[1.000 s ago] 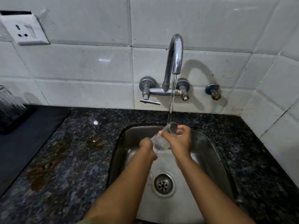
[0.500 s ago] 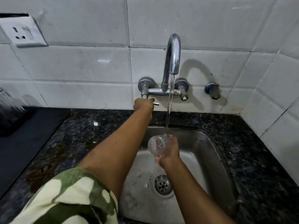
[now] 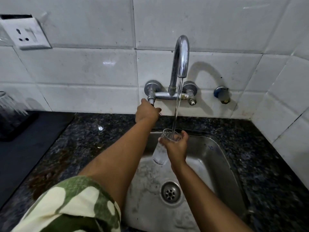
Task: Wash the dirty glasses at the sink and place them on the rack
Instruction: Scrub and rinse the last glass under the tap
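A clear drinking glass [image 3: 161,150] is held upright over the steel sink [image 3: 212,158], its mouth under the stream of water from the chrome tap [image 3: 181,57]. My right hand [image 3: 176,146] is wrapped around the glass from the right. My left hand [image 3: 147,112] reaches to the wall and is closed on the tap's left handle, which it mostly hides. At the far left edge, upturned glasses [image 3: 8,106] stand blurred on a dark rack [image 3: 11,131].
Dark speckled granite counter [image 3: 80,141] surrounds the sink, with a brown stain at the left front. A black mat [image 3: 33,143] lies on the left. White tiled walls rise behind and at right. A wall socket [image 3: 26,36] is at upper left.
My left hand left the glass and went up to the tap handle, where it stays. My right hand alone has turned the glass upright under the stream.
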